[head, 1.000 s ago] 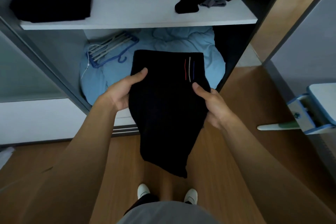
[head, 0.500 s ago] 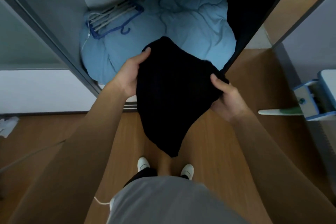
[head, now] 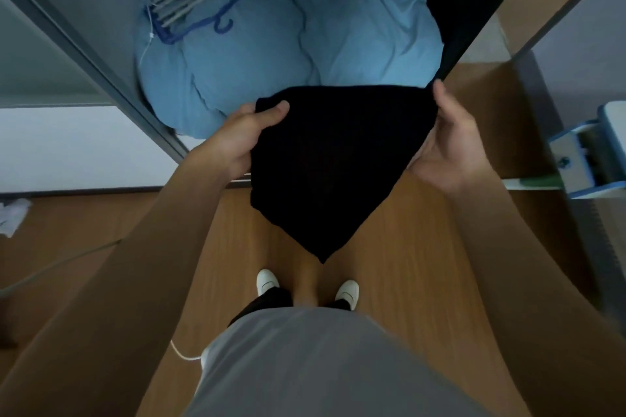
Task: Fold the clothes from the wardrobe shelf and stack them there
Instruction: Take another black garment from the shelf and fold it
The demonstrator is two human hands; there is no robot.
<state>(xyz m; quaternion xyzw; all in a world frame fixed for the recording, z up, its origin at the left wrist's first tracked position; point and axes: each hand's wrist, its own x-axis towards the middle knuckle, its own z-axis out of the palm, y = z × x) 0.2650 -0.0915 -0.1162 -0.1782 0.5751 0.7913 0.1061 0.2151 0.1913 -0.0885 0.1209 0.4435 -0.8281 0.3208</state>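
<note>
A black garment point(head: 332, 159) hangs in the air in front of the open wardrobe, folded over at the top so its lower end tapers to a point above my feet. My left hand point(head: 245, 137) grips its top left corner, thumb on the front of the cloth. My right hand point(head: 447, 142) holds the top right edge, thumb up along the side and fingers behind the fabric. The wardrobe shelf with the other clothes is out of view.
A light blue duvet point(head: 271, 54) fills the wardrobe's lower compartment, with blue and white hangers point(head: 200, 7) lying on it. The sliding door frame point(head: 91, 54) runs along the left. A blue and white object point(head: 589, 156) stands at the right. Wooden floor point(head: 416, 247) lies below.
The camera has tilted down, so the shelf has left the view. The garment's top has been folded over, hiding its coloured stripes, and my hands have spread to its upper corners.
</note>
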